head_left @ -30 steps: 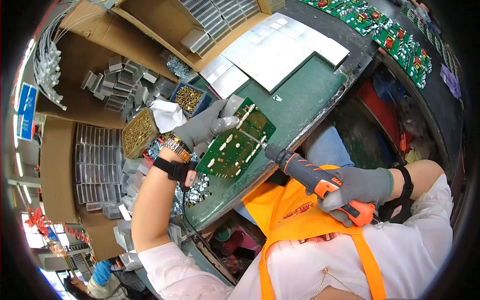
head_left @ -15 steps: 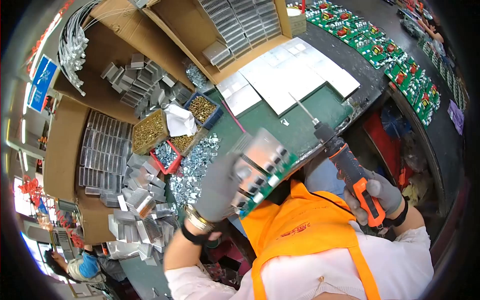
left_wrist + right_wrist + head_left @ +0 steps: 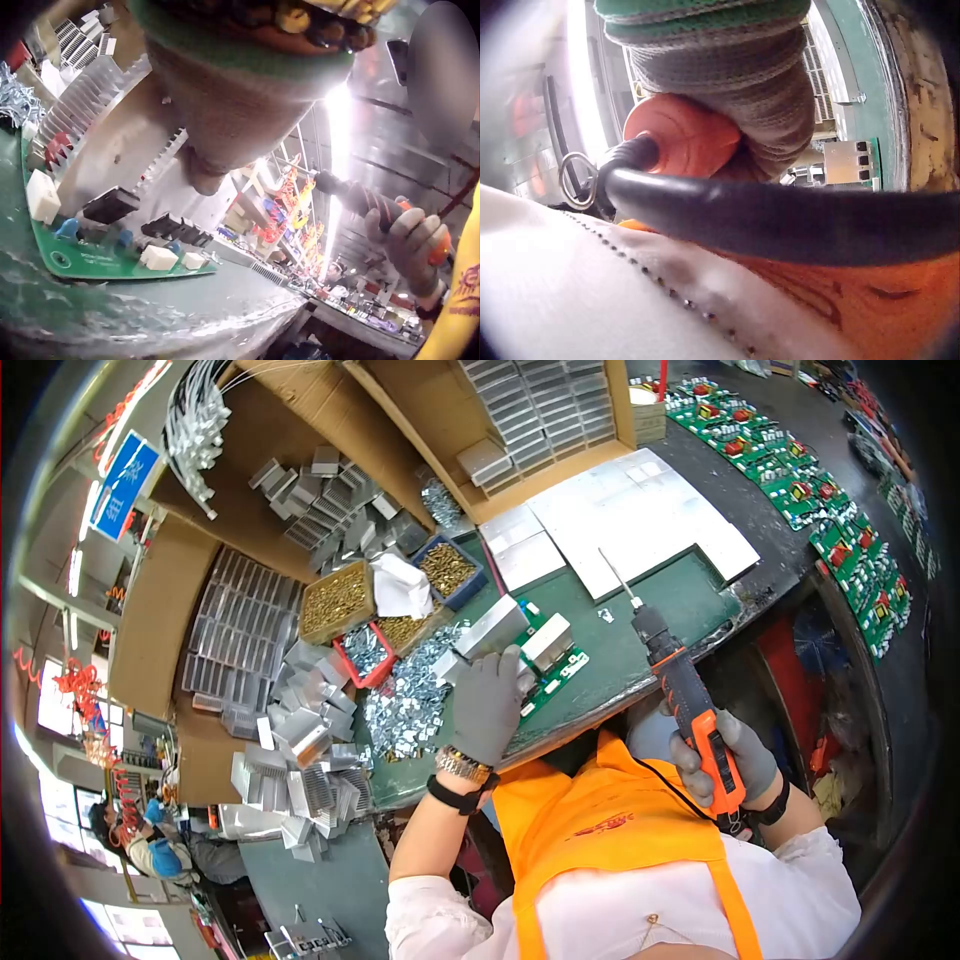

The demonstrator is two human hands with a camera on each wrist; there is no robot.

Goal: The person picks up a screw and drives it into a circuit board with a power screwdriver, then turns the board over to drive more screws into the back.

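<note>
Component side up, a green circuit board [image 3: 562, 678] with silver heat sinks [image 3: 493, 628] lies on the green work surface. My gloved left hand [image 3: 488, 705] grips it at the heat sinks from the near left side; its fingertips are partly hidden. The left wrist view shows the board's edge [image 3: 120, 266] flat on the surface, with black and white parts beside the large heat sink [image 3: 120, 150]. To the right, my gloved right hand [image 3: 735, 760] holds an orange and black electric screwdriver [image 3: 690, 695], its long bit raised over the work surface, apart from the board.
Loose metal clips [image 3: 405, 705] are heaped left of the board. Beyond them stand a red tray [image 3: 366, 678], a yellowish bin [image 3: 325, 615] and a blue bin [image 3: 470, 592] of screws. Cartons of heat sinks line the left and back; flat white plates [image 3: 630, 510] lie behind, circuit boards [image 3: 790, 475] at right.
The left hand has turned the board over from its solder side and set it down on the work surface. The screwdriver has come away from the board, its bit now pointing up and away.
</note>
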